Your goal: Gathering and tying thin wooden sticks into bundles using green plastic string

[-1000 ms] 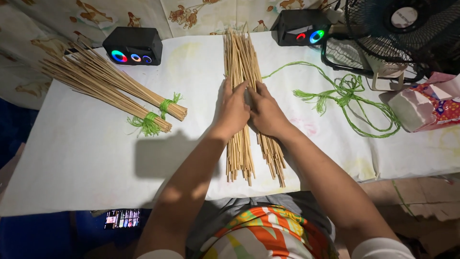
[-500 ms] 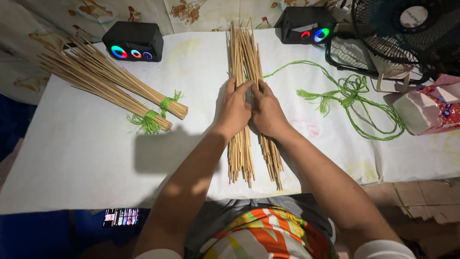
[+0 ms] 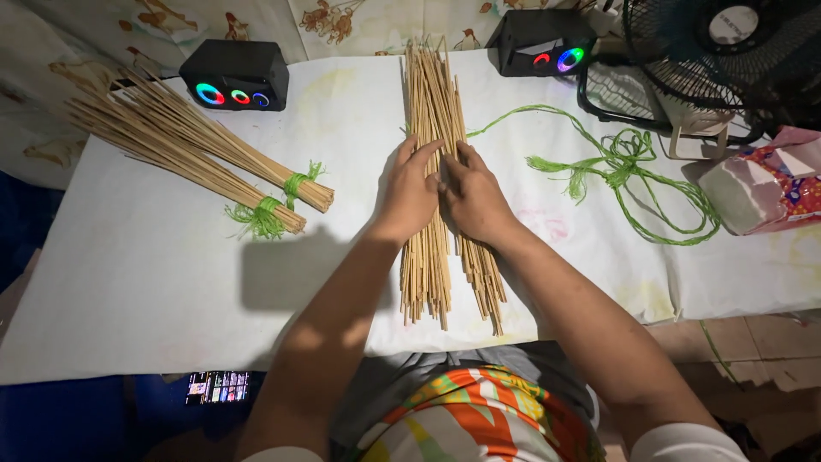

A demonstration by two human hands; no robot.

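Directly below us lies a white table (image 3: 154, 282), covered with a pale sheet and filling most of the view. At the far right edge stands a black electric fan (image 3: 727, 51), and in front of it a pink patterned bag (image 3: 770, 184) rests near the table's right side. Two black speakers with coloured glowing rings sit along the back edge, one to the left (image 3: 235, 75) and one to the right (image 3: 539, 41). On the left half of the table we see two tied bundles of thin sticks (image 3: 184, 150), lying at a slant and bound near their nearer ends with green string. A loose tangle of green cord (image 3: 629, 167) sprawls across the right half. In the middle, running straight away from us, lies a loose bundle of long pale sticks (image 3: 432, 94), its near ends spreading slightly at the table's front edge. Both of our hands press down on this bundle about midway along. Our left hand (image 3: 409, 190) lies flat on the left part, fingers stretched and close together. Our right hand (image 3: 473, 195) lies just beside it, touching it, fingers likewise extended over the sticks and not curled around them.
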